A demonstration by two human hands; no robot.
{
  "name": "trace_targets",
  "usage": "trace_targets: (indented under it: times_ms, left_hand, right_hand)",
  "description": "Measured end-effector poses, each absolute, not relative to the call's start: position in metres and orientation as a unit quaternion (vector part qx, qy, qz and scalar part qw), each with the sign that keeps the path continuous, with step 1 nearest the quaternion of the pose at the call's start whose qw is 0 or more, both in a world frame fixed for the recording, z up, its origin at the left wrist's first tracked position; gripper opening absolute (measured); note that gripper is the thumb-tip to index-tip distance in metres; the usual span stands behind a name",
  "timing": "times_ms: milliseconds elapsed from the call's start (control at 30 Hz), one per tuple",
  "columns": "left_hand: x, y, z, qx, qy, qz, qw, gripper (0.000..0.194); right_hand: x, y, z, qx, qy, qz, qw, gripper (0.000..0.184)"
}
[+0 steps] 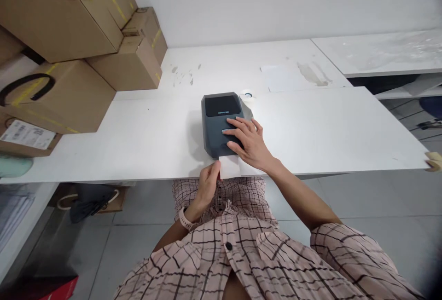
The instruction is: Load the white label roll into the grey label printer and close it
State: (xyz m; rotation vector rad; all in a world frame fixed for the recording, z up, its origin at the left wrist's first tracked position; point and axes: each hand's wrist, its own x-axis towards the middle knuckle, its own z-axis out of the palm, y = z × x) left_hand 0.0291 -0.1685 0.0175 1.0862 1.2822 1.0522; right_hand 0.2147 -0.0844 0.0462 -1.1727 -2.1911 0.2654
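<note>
A dark grey label printer [221,127] stands near the front edge of the white table. A white paper label [229,166] sticks out of its front, toward me. My right hand [250,143] rests on the printer's top with fingers spread, one fingertip on a small light button. At the label's left edge my left hand [207,182] is closed, its thumb against the paper. A sliver of red [218,176] shows beside that thumb; I cannot tell what it is. Behind the printer's right corner sits a white roll [247,95], with pale strip material beside the printer.
Cardboard boxes [134,63] with yellow tape are stacked on the table's left. A thin white sheet [276,78] lies toward the back right, near stained patches. The table's front edge [138,179] runs just before my body. A pale green object [15,165] stands far left.
</note>
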Motion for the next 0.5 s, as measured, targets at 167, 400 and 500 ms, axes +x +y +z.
trace_targets:
  times_ms: [167, 400, 500]
  left_hand:
    - [0.002, -0.145, 0.014, 0.447, 0.559, 0.572, 0.4, 0.036]
    - [-0.002, -0.067, 0.016, 0.501, 0.562, 0.527, 0.395, 0.05]
    - [0.005, -0.043, 0.017, 0.502, 0.56, 0.49, 0.441, 0.06]
  right_hand:
    - [0.238, -0.082, 0.041, -0.419, -0.773, 0.215, 0.426, 0.059]
    - [0.228, -0.04, 0.064, -0.414, -0.722, 0.294, 0.47, 0.075]
    - [0.218, -0.001, 0.08, -0.391, -0.716, 0.298, 0.495, 0.084]
